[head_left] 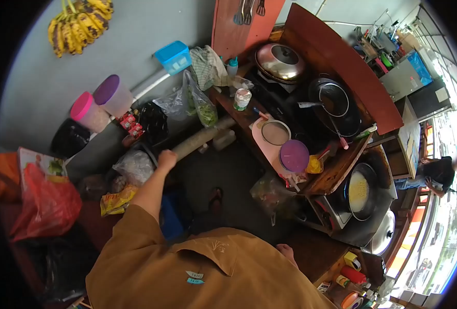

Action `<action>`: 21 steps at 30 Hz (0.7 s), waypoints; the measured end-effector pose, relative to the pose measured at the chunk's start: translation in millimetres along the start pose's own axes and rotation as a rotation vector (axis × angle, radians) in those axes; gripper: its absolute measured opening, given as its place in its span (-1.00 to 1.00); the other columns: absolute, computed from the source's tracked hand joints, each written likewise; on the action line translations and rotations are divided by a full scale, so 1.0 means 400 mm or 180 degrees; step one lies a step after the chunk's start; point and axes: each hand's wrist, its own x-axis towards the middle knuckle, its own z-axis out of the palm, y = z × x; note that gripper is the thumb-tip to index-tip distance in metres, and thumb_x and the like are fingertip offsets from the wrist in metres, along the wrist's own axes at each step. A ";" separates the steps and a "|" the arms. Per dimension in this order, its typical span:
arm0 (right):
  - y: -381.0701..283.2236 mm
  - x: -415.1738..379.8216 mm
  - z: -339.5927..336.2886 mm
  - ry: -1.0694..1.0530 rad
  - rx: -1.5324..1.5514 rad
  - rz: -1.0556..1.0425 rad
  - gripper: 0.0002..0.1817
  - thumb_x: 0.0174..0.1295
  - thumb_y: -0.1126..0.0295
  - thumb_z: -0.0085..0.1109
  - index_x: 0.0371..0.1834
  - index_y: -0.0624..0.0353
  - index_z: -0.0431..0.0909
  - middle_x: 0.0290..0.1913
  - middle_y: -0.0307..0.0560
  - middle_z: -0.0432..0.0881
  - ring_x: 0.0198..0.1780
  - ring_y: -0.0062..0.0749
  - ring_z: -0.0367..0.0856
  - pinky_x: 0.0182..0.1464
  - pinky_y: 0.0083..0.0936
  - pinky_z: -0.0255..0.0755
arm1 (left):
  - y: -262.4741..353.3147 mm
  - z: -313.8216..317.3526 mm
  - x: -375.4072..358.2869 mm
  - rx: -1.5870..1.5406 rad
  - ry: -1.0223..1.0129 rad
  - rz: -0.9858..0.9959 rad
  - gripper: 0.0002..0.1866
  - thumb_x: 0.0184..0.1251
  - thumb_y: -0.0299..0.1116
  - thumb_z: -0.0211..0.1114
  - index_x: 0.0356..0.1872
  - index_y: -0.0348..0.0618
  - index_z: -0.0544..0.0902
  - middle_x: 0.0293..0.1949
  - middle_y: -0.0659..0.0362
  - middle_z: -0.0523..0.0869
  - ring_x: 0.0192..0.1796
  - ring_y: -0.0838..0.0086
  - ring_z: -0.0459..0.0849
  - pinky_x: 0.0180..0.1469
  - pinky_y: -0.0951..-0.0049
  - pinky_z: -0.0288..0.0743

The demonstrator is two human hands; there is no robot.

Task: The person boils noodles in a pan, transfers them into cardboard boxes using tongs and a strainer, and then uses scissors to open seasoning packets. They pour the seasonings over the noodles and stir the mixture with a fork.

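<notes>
My left hand (167, 159) is stretched out at centre left, its fingers curled together beside the end of a long pale roll (190, 141). Whether anything is inside the fingers is hidden. Just below that hand lie a clear plastic bag (134, 167) and a yellow packet (118, 200). My right hand (287, 252) hangs low by the brown shirt, near a wooden surface (311, 251); only part of it shows and its fingers cannot be made out.
A stove (277, 105) holds a lidded pan (280, 63) and a dark wok (342, 123). Another pan (361, 191) with yellow food sits at right. Tubs and bags line the left wall. A person (437, 174) stands at far right.
</notes>
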 end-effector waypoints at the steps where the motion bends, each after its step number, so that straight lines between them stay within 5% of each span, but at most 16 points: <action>1: 0.023 -0.016 -0.063 -0.0009 0.0103 0.0073 -0.84 0.33 0.34 0.22 -0.12 0.11 0.68 -0.37 -0.25 0.64 -0.33 -0.48 0.61 -0.27 -0.47 0.55 | 0.031 0.053 -0.031 -0.0075 -0.0101 0.0007 -0.71 0.17 -0.17 0.29 -0.23 -0.11 0.79 -0.17 -0.11 0.78 0.01 0.03 0.74 0.12 0.16 0.58; 2: 0.048 -0.039 -0.119 0.0001 0.0240 0.0138 -0.85 0.33 0.35 0.21 -0.13 0.11 0.68 -0.39 -0.26 0.63 -0.35 -0.49 0.60 -0.28 -0.46 0.55 | 0.058 0.076 -0.036 -0.0284 -0.0094 0.0065 -0.71 0.17 -0.17 0.31 -0.23 -0.14 0.78 -0.18 -0.07 0.78 -0.01 0.04 0.74 0.07 0.15 0.60; 3: -0.055 0.041 0.221 -0.0375 0.0542 0.0190 -0.85 0.33 0.35 0.21 -0.13 0.11 0.68 -0.39 -0.26 0.63 -0.35 -0.49 0.60 -0.28 -0.46 0.55 | -0.005 -0.148 0.213 -0.0008 0.0140 0.0251 -0.71 0.20 -0.16 0.33 -0.23 -0.17 0.77 -0.20 -0.06 0.79 -0.04 0.06 0.75 0.04 0.17 0.60; 7: -0.152 0.057 0.066 0.0051 0.0327 0.0224 -0.79 0.36 0.29 0.21 -0.08 0.16 0.67 -0.27 -0.24 0.68 -0.32 -0.49 0.62 -0.24 -0.48 0.56 | 0.176 0.097 0.229 -0.0397 -0.0433 0.0964 -0.69 0.25 -0.16 0.34 -0.19 -0.20 0.75 -0.21 -0.04 0.79 -0.09 0.11 0.77 -0.01 0.19 0.60; 10: -0.165 0.075 0.126 0.0118 0.0172 -0.0067 -0.74 0.34 0.20 0.26 -0.06 0.12 0.68 -0.26 -0.24 0.69 -0.28 -0.52 0.63 -0.21 -0.49 0.57 | 0.326 0.199 0.221 -0.0441 -0.0840 0.1752 -0.76 0.29 -0.22 0.35 -0.30 -0.22 0.69 -0.36 -0.02 0.76 -0.26 0.12 0.76 -0.16 0.19 0.60; 13: -0.226 0.064 0.165 0.0157 0.0335 0.0030 -0.68 0.32 0.14 0.29 -0.03 0.11 0.71 -0.23 -0.21 0.73 -0.25 -0.51 0.67 -0.14 -0.47 0.59 | 0.522 0.304 0.148 -0.0320 -0.1613 0.1894 -0.77 0.20 -0.23 0.46 -0.32 -0.19 0.70 -0.38 0.06 0.78 -0.29 0.30 0.77 -0.17 0.25 0.61; 14: -0.238 0.064 0.161 0.0249 0.0454 0.0005 -0.68 0.32 0.14 0.29 -0.03 0.11 0.71 -0.23 -0.21 0.73 -0.25 -0.51 0.67 -0.14 -0.47 0.59 | 0.625 0.293 0.074 -0.0250 -0.1659 0.1830 -0.68 0.21 -0.14 0.47 -0.31 -0.23 0.70 -0.39 0.03 0.78 -0.29 0.31 0.77 -0.15 0.25 0.61; 17: -0.230 0.010 0.201 0.0245 0.0402 0.0019 -0.63 0.30 0.08 0.28 -0.01 0.09 0.73 -0.22 -0.16 0.75 -0.21 -0.45 0.70 -0.11 -0.42 0.60 | 0.754 0.430 0.020 -0.0958 -0.2702 0.0050 -0.36 0.27 0.22 0.33 -0.15 -0.30 0.64 -0.38 0.03 0.69 -0.58 0.27 0.68 -0.61 0.29 0.57; 21: -0.212 -0.077 0.219 0.0518 0.0078 0.0181 -0.57 0.26 -0.02 0.28 -0.01 0.06 0.74 -0.18 -0.05 0.76 -0.11 -0.31 0.73 0.01 -0.35 0.58 | 0.841 0.563 -0.002 -0.1549 -0.2899 -0.0878 -0.50 0.33 0.08 0.31 -0.29 -0.28 0.55 -0.53 0.03 0.63 -0.69 0.31 0.58 -0.69 0.32 0.42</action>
